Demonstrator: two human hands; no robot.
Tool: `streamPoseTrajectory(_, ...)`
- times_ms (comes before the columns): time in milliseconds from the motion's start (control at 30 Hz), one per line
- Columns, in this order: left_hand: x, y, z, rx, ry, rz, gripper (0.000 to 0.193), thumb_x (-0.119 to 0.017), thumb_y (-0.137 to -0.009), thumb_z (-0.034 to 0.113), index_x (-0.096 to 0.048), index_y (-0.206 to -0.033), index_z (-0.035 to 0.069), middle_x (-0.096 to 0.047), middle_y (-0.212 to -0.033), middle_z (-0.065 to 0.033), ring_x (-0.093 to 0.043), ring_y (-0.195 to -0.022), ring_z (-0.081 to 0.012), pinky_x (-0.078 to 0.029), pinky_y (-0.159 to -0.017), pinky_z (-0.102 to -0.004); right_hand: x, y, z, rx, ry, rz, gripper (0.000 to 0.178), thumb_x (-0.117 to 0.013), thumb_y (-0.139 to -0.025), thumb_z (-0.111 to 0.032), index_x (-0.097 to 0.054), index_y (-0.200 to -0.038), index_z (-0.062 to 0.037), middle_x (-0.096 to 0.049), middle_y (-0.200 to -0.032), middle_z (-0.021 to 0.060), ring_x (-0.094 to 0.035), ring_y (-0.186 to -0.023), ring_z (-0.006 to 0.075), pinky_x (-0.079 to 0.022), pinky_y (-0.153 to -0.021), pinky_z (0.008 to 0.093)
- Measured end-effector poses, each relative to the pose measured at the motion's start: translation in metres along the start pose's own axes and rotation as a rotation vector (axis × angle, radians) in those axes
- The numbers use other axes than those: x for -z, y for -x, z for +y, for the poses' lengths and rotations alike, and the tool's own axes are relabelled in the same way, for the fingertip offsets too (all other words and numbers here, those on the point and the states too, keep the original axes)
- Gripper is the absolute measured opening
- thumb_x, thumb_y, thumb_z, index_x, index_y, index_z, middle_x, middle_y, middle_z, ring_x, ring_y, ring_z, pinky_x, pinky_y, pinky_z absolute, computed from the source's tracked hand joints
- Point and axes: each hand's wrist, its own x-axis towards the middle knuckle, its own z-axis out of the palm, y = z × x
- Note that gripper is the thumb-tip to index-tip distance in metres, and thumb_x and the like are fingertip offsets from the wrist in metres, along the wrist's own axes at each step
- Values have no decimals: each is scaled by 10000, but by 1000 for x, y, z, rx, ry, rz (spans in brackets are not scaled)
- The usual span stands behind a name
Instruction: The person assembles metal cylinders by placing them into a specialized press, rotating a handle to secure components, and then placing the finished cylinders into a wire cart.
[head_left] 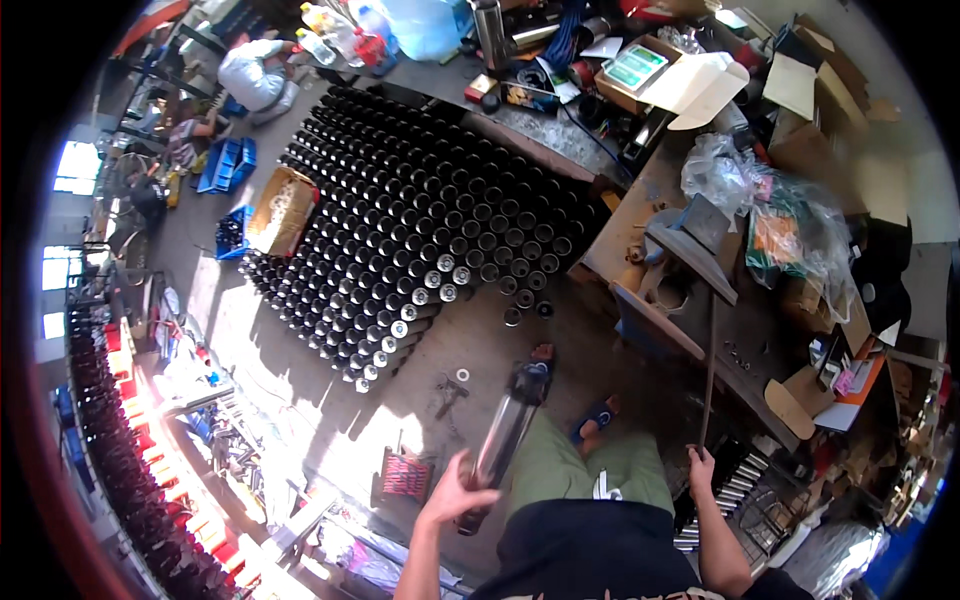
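The person's left hand has its grip wrapped round a dark, glossy metal cylinder, held tilted beside the left thigh, its far end leaning forward and to the right. The right hand is gripping the near end of a long metal lever, which runs up to a press-like device on the desk. The step in hand looks like holding the cylinder while keeping hold of the lever; moving the cylinder would call for a firm left grip and clearance from the knees.

Farther out, close-packed rows of black cylinders stand on the floor, several along the near edge with pale ends. At their left side, a cardboard box holds small white pieces, perhaps caps, though the view is too coarse to be sure. Just beside it, a blue bin contains small dark parts. On the desk's far stretch, an open carton carries a green-and-white packet.
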Motion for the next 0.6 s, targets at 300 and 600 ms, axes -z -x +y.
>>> streamPoseTrajectory(300, -158, 40, 255, -1321, 206, -82, 506, -804, -662, 68, -579, -1113, 20, -664, -1051, -93, -603, -1017, -204, -480, -936, -361, 44, 32, -34, 172, 192, 123, 459, -692, -907, -404, -602, -720, 6, -481, -563, 60, -466, -572, 135, -410, -571, 370)
streamPoseTrajectory(600, -254, -91, 378, -1165, 530, -132, 299, -783, -799, 38, -537, -642, 106, -486, -658, 78, -471, -626, -73, -370, -629, -256, 79, 77, -35, 254, 190, 317, 463, -681, -876, -471, -637, -725, -35, -589, -613, 179, -629, -617, 374, -456, -570, 448)
